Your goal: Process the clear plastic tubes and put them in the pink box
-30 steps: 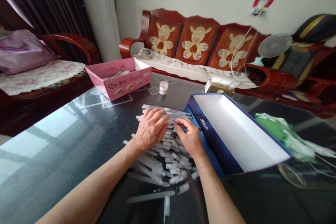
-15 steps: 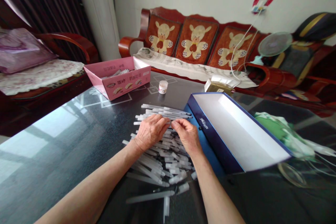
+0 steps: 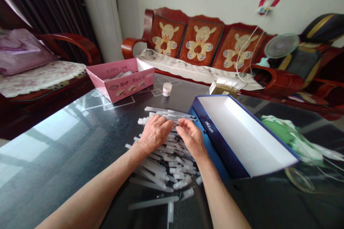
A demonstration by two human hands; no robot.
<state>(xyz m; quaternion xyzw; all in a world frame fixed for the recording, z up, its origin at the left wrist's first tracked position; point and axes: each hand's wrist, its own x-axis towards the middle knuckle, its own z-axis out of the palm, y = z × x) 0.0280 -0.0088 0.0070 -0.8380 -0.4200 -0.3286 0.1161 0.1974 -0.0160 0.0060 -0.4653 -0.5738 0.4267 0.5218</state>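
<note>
Dark glass-topped table [image 3: 53, 157] carries everything. One pink cardboard box [image 3: 120, 91], open-topped, sits at about 10 o'clock from the pile, with some items inside too small to tell. One small white jar [image 3: 167, 89] stands at about 12 o'clock, apart from the box. Left hand [image 3: 155, 132] lies palm-down on the pile's upper part, fingers together and slightly curved. Right hand [image 3: 191, 137] is just beside it, fingers lightly curled, fingertips at the tubes and close to the left fingertips; cannot tell if either hand pinches anything.

Pile of thin, straight, translucent plastic tubes [image 3: 163, 157] sits mid-table under both hands, too many and too overlapped to count. Upper tubes run roughly 9 to 3 o'clock; lower ones mostly lie 10 to 4 o'clock, a few scattered toward 6 o'clock. One long, open navy-and-white box [image 3: 242, 136], white inside, lies at about 3 o'clock, its near edge just beside the pile.
</note>
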